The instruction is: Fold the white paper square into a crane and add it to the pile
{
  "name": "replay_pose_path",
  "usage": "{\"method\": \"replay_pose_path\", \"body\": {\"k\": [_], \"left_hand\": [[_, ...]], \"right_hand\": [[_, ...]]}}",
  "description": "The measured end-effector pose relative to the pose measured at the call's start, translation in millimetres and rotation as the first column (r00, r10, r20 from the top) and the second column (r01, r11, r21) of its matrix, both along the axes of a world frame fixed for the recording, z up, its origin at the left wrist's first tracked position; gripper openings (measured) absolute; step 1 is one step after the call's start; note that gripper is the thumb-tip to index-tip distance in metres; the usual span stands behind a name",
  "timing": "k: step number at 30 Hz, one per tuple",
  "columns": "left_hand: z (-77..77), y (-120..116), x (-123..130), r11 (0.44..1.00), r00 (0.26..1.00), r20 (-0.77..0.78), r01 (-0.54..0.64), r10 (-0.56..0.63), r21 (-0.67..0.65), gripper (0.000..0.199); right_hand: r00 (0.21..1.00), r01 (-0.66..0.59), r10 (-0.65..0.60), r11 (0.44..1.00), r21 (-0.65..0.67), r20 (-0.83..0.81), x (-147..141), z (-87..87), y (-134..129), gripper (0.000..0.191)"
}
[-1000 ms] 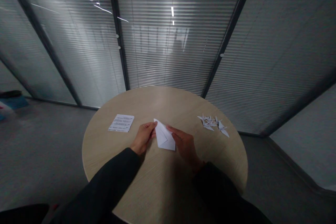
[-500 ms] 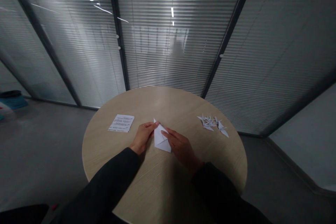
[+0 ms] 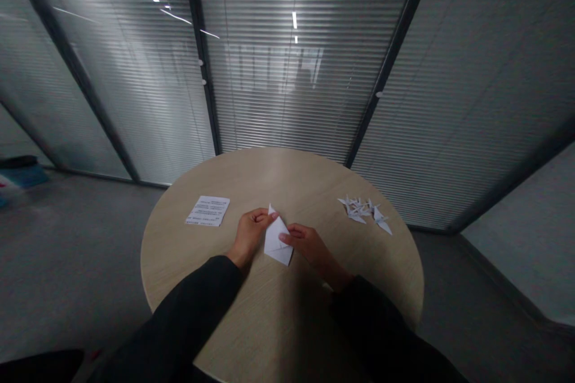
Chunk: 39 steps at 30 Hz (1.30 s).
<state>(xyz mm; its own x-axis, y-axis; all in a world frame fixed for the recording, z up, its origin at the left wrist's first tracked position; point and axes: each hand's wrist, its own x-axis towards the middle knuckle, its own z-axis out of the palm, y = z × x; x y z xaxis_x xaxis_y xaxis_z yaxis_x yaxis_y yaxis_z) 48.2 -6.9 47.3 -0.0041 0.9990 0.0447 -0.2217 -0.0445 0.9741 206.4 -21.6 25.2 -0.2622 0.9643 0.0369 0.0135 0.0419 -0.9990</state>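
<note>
The left hand [image 3: 249, 234] and right hand [image 3: 309, 246] hold tight to a folded white paper [image 3: 277, 243] over the middle of a round wooden table [image 3: 287, 173], between a printed sheet [image 3: 207, 210] and small paper birds [image 3: 363, 211].

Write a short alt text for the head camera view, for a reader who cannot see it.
A person's left hand and right hand hold a folded white paper over a round wooden table. A printed sheet lies to the left, and small white origami cranes lie to the right.
</note>
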Motion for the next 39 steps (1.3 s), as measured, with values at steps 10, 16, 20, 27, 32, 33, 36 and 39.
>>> {"method": "replay_pose_path", "body": {"k": [10, 16, 20, 27, 32, 33, 36, 39], "left_hand": [[-2.8, -1.0, 5.3, 0.999, 0.999, 0.017, -0.028, 0.028, 0.018, 0.035], [-0.1, -3.9, 5.8, 0.999, 0.998, 0.051, -0.041, 0.040, 0.026, 0.034], [-1.0, -3.6, 6.4, 0.998, 0.997, 0.053, -0.050, 0.049, 0.026, 0.033], [1.2, -2.9, 6.3, 0.999, 0.987, 0.152, -0.055, 0.054, -0.004, 0.033], [5.9, -6.7, 7.0, 0.996, 0.984, 0.152, -0.095, 0.093, 0.006, 0.032], [6.5, -7.4, 7.2, 0.995, 0.984, 0.147, -0.099, 0.096, 0.009, 0.032], [7.7, -8.6, 7.1, 0.995, 0.986, 0.137, -0.098, 0.095, 0.013, 0.033], [7.7, -7.6, 6.1, 0.997, 0.988, 0.134, -0.078, 0.074, 0.028, 0.033]], "right_hand": [[0.998, 0.050, -0.054, 0.994, -0.097, -0.037, -3.8, -3.5, 1.6, 0.025], [0.999, 0.010, -0.017, 0.992, -0.124, -0.052, -4.9, -1.0, -2.7, 0.028], [0.997, 0.013, -0.024, 0.989, -0.145, -0.078, -5.0, -3.2, -2.1, 0.027], [0.999, 0.007, -0.013, 0.993, -0.117, -0.046, -4.0, -6.9, 0.0, 0.030], [1.000, -0.006, 0.006, 0.992, -0.122, -0.001, -6.1, -1.0, -2.2, 0.030], [1.000, -0.008, 0.008, 0.993, -0.121, 0.002, -6.5, 0.0, -2.7, 0.030], [1.000, -0.004, 0.005, 0.993, -0.116, 0.009, -6.8, 0.9, -3.2, 0.029], [1.000, 0.005, -0.003, 0.993, -0.115, 0.018, -5.4, -0.7, -2.2, 0.029]]}}
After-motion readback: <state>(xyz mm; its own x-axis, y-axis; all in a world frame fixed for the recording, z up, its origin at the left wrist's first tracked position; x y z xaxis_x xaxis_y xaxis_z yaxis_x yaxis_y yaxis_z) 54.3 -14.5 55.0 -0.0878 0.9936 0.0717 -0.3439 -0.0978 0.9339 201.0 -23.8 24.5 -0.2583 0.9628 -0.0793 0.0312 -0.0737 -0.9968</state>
